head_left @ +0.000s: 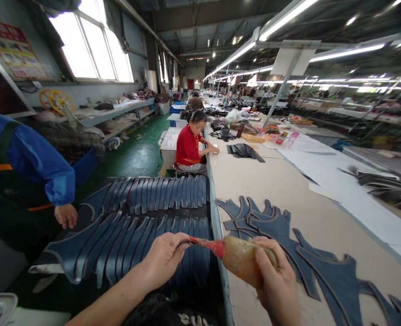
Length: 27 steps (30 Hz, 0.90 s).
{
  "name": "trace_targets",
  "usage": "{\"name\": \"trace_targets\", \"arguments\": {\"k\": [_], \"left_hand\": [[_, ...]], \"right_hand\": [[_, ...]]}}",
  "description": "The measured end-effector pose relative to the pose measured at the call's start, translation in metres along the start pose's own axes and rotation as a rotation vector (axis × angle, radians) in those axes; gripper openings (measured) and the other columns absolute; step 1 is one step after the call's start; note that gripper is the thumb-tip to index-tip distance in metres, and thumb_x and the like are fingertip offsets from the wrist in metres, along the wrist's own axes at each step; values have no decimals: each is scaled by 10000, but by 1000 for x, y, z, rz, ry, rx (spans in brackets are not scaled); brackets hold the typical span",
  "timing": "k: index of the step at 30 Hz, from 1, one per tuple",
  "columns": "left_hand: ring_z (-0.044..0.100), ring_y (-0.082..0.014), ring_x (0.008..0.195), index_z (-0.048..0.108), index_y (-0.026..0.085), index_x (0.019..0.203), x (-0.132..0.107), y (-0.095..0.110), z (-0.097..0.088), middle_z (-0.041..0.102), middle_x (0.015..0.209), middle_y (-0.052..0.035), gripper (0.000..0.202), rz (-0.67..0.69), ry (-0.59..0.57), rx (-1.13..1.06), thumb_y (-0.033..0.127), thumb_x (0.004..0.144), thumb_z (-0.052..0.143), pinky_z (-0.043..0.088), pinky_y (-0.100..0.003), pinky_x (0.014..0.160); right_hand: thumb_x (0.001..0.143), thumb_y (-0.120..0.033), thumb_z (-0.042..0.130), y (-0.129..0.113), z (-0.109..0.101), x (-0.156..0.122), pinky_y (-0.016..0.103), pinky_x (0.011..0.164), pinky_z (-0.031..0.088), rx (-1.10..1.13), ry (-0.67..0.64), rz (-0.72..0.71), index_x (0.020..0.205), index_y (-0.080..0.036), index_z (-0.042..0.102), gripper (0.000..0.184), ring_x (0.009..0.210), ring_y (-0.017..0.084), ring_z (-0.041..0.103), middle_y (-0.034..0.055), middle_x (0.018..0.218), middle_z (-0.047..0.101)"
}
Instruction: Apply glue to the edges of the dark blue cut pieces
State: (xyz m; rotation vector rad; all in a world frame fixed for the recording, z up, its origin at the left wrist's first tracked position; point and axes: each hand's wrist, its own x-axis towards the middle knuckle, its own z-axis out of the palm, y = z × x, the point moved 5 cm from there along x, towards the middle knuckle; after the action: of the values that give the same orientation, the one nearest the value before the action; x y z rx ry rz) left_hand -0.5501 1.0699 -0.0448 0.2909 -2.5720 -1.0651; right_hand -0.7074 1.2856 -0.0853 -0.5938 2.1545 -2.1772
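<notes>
My right hand (280, 276) is wrapped round a stained, yellowish squeeze bottle (239, 260) that lies nearly level. Its red nozzle (203, 243) points left and meets the fingertips of my left hand (164, 258). Pinched in those fingers is a dark leather piece (184, 243), seen edge-on and mostly hidden by the hand. Blue leather pieces (271, 224) with curved cut-outs lie loosely overlapped on the table beyond my right hand. Left of the table, below my left arm, more blue leather pieces (118, 249) stand spread in two overlapping rows on a dark surface.
The beige table (251, 181) runs forward on the right, its edge (215, 217) close by my hands. A person in red (188, 147) sits farther along it. At left stands a person in blue sleeves (55, 165), one hand near the leather rows.
</notes>
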Motion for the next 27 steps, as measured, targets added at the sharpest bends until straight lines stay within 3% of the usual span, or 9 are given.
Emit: {"name": "trace_targets", "arguments": {"k": [3, 7, 10, 15, 18, 20, 24, 27], "left_hand": [[580, -139, 609, 601, 183, 966, -5, 9, -7, 659, 697, -1, 251, 349, 225, 351, 71, 876, 395, 421, -263, 637], [553, -126, 572, 561, 164, 1053, -12, 11, -9, 613, 652, 19, 341, 517, 346, 540, -26, 838, 377, 445, -273, 661], [530, -124, 571, 555, 156, 1088, -16, 11, -13, 579, 644, 22, 319, 544, 388, 587, -7, 873, 386, 456, -282, 674], [510, -120, 565, 560, 140, 1084, -22, 11, -19, 568, 646, 20, 283, 534, 424, 628, 7, 893, 399, 456, -288, 675], [489, -119, 548, 561, 136, 1084, -26, 9, -21, 549, 627, 27, 295, 527, 442, 648, -7, 887, 395, 448, -284, 660], [486, -120, 546, 560, 137, 1088, -30, 6, -22, 545, 626, 28, 312, 521, 446, 671, -16, 879, 386, 448, -287, 662], [528, -122, 569, 549, 146, 1114, -40, -8, -26, 566, 655, 19, 348, 426, 404, 731, -22, 865, 372, 451, -298, 678], [549, -120, 576, 536, 146, 1124, -52, -16, -32, 583, 671, 15, 348, 353, 371, 779, -15, 868, 363, 450, -306, 692]], "right_hand": [[768, -478, 685, -3, 3, -3, 268, 725, 490, 60, -82, 46, 797, -192, 618, 295, 883, 198, 599, 82, 929, 631], [723, -482, 722, -9, 9, -7, 249, 695, 493, 170, -171, 72, 729, -197, 619, 303, 843, 188, 613, 63, 854, 614], [705, -496, 731, -3, 12, -5, 257, 681, 491, 190, -128, 121, 735, -199, 609, 322, 835, 189, 608, 62, 884, 608], [699, -542, 723, 8, 14, 4, 275, 750, 464, -11, -9, 104, 779, -187, 620, 378, 872, 195, 582, 67, 926, 616], [705, -577, 701, 16, 18, 6, 251, 686, 452, 2, 36, 137, 798, -183, 615, 414, 853, 192, 580, 68, 921, 625], [702, -579, 704, 22, 25, 4, 240, 657, 455, 22, -26, 156, 791, -176, 613, 422, 836, 189, 583, 73, 921, 632], [726, -529, 709, 39, 45, -6, 250, 662, 490, 102, -279, 152, 777, -177, 614, 369, 814, 190, 594, 76, 903, 625], [728, -504, 719, 55, 60, -11, 261, 663, 503, 204, -365, 209, 781, -201, 613, 325, 814, 194, 616, 70, 915, 628]]}}
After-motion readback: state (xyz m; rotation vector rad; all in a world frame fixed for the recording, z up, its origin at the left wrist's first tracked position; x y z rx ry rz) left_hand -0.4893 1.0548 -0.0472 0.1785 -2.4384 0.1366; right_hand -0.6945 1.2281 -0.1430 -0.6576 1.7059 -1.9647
